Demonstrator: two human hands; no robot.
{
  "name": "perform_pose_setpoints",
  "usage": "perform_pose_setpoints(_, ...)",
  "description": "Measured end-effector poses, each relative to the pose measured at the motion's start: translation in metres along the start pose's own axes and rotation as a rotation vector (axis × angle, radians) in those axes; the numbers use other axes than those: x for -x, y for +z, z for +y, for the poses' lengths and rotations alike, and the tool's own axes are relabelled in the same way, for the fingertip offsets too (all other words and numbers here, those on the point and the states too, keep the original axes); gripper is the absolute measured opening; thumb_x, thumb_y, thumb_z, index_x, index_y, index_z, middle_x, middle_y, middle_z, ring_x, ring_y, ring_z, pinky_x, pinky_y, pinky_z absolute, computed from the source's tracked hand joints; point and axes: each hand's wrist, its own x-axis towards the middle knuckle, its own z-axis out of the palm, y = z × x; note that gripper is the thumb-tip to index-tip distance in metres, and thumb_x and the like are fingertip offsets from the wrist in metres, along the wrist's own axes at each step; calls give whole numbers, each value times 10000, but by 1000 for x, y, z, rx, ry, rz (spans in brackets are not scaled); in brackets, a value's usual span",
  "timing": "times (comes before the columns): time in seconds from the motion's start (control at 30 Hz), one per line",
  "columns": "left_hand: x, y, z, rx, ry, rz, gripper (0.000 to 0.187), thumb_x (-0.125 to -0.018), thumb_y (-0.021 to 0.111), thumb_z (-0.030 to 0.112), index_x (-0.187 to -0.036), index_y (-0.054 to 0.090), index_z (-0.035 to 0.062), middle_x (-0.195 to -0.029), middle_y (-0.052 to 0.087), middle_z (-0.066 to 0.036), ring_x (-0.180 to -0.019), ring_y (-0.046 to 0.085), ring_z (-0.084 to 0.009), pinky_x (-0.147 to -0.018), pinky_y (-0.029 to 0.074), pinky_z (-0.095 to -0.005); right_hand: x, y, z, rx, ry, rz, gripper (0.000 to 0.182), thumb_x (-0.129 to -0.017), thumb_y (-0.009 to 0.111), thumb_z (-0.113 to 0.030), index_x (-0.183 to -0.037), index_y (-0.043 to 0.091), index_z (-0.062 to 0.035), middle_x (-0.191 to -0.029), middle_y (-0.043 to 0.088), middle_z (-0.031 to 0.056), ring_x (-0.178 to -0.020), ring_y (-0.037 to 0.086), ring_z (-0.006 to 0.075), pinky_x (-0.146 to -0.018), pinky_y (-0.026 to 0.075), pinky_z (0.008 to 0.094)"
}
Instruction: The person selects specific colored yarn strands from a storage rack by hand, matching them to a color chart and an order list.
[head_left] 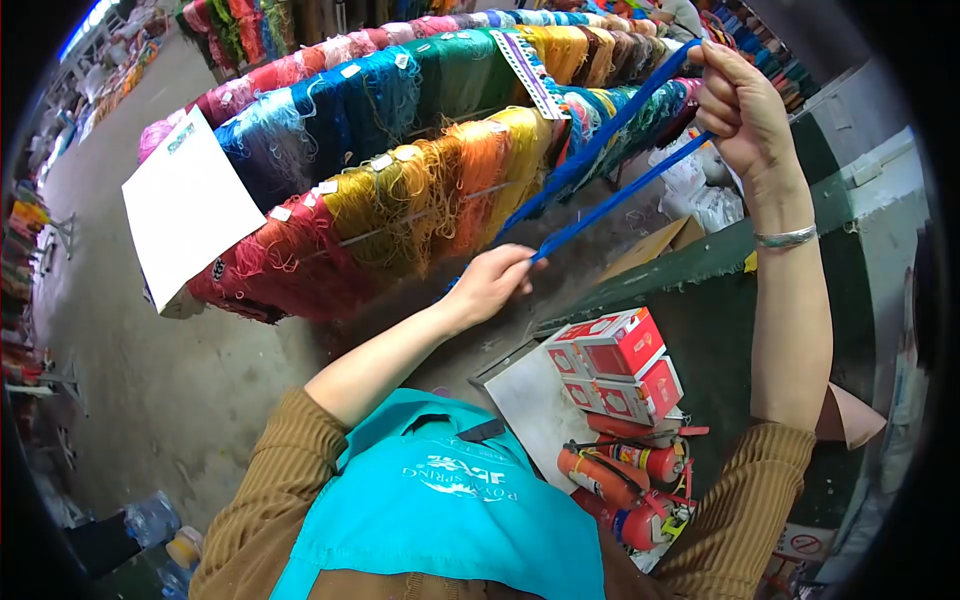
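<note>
A bundle of blue yarn (600, 170) is stretched taut in two strands between my hands. My right hand (745, 105), raised at the upper right with a silver bracelet on its wrist, is closed around the yarn's upper end. My left hand (490, 282), lower and nearer the middle, pinches the lower end of the strands. Behind the yarn hang rods loaded with many coloured yarn skeins (400, 190) in red, orange, yellow, green and blue.
A white paper sheet (185, 205) hangs on the skeins at left. Red boxes (620, 365) and red fire extinguishers (620, 480) lie below by a green wall (720, 260). Plastic bottles (155, 520) stand on the grey floor.
</note>
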Motion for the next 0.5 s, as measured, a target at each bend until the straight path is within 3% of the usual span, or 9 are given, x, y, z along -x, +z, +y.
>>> perform_pose_setpoints(0.17,56,-37,-77,7,-121,92,233,-989,457,94,-1104,629,-14,-784,577,-27,-736,588,-109,-717,506,-271,-9,3,-15,-4,-58,38,258,-1011,544,-243,-1020,647,-6,-538,292,-88,-433,244,10,-379,198,181)
perform_pose_setpoints(0.3,83,-54,-105,65,-284,174,249,-1027,434,124,-1147,619,9,-803,557,4,-753,585,-89,-733,539,-263,-12,11,-16,31,-46,-2,260,-1012,543,-243,-1019,646,-4,-535,289,-87,-433,243,11,-379,201,183)
perform_pose_setpoints(0.5,105,-63,-140,35,-377,247,257,-1020,391,92,-1134,605,5,-791,558,-8,-716,600,-104,-703,547,-265,-21,6,-27,-11,-35,-8,239,-1008,547,-228,-1013,647,-11,-541,265,-98,-430,230,14,-374,192,182)
